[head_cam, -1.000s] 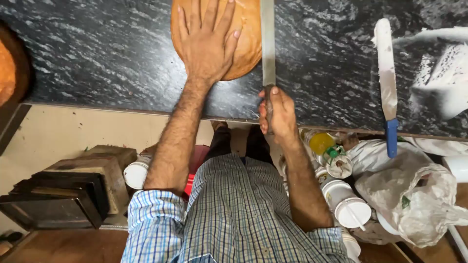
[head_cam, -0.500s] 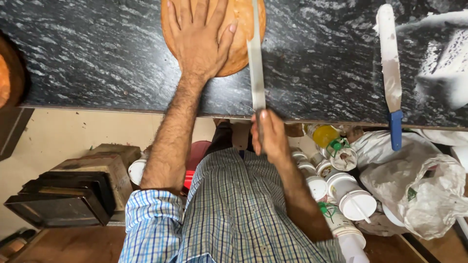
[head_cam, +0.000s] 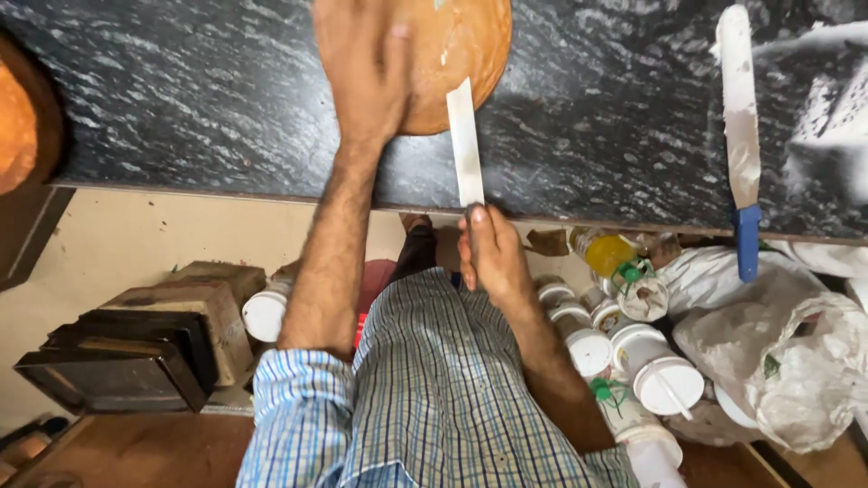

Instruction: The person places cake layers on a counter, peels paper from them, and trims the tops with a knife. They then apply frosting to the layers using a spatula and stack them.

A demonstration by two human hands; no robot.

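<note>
Left hand [head_cam: 362, 68] lies open and flat on the round brown cake [head_cam: 452, 54], which rests on the black marbled stone counter [head_cam: 181, 99]. Right hand [head_cam: 493, 253] — closed around the handle of a long pale-bladed palette knife [head_cam: 465, 145] — holds the blade just beside the left hand, its tip touching the cake's edge. A second blue-handled palette knife [head_cam: 741, 136] lies well to the right of both hands.

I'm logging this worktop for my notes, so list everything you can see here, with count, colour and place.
Counter: one, black speckled stone, across the top.
Cake: one, round, brown, on the counter at top centre.
Palette knife: one, long pale blade, tip on the cake's edge.
Spare knife: one, pale blade with blue handle, lying on the counter at right.
Tubs: several, white-lidded, on the floor at right.
Bags: a few, white plastic, far right.
Trays: a stack, dark, floor at left.
Orange round: one, partly cut off at the left edge.
Left hand: flat on the cake.
Right hand: grip closed on the palette knife's handle.
</note>
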